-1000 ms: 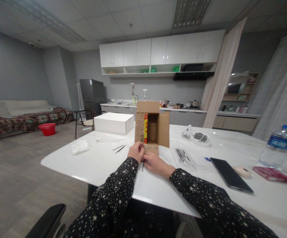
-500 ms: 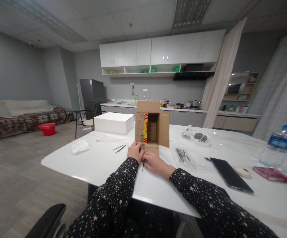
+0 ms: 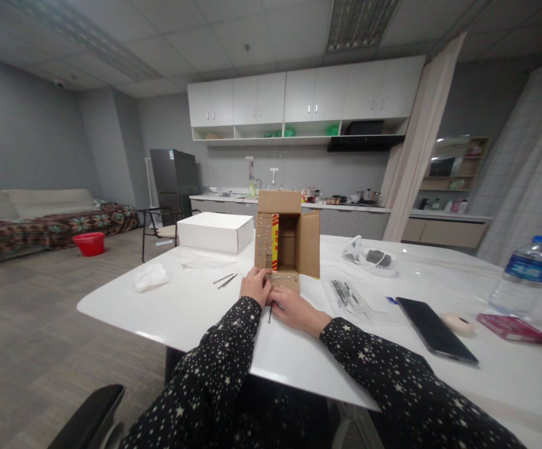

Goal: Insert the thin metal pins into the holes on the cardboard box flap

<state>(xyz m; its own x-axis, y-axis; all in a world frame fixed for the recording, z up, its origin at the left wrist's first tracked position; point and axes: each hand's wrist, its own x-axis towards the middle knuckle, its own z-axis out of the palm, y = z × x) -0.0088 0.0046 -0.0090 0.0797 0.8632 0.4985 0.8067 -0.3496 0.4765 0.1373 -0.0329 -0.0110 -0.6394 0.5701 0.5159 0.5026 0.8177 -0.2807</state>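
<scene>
Small cardboard box [image 3: 289,242] stood on the white table [image 3: 196,315], centred in front of the wearer. Near flap [image 3: 292,285] lay toward the hands, a row of small bright dots along it; more dots ran down the left flap [image 3: 262,240], next to a yellow-red tape strip [image 3: 275,244].

Left hand [image 3: 255,285]: fingers bent over the near flap's left corner. Right hand [image 3: 297,307]: fingers curled in against the left's, over the flap's front edge. A thin dark rod [image 3: 269,316] poked out below them toward the wearer; couldn't tell which fingers, if any, pinched it, since the grip was hidden.

My read: fine fingertip work at that edge. Doing it well called for left fingers bracing the flap flat on the table, right doing the small moves, light force so the box didn't slide back, and the rod's end kept off the fingertips.

Orientation: box mouth faced the wearer, top flap up, right flap swung outward. Mouth's long axis ran upright; depth ran away, length unclear. Rod's long axis pointed roughly at the wearer.

Further out: loose thin rods [image 3: 226,281] left, clear case [image 3: 345,296] right, phone [image 3: 436,330] beyond that.
</scene>
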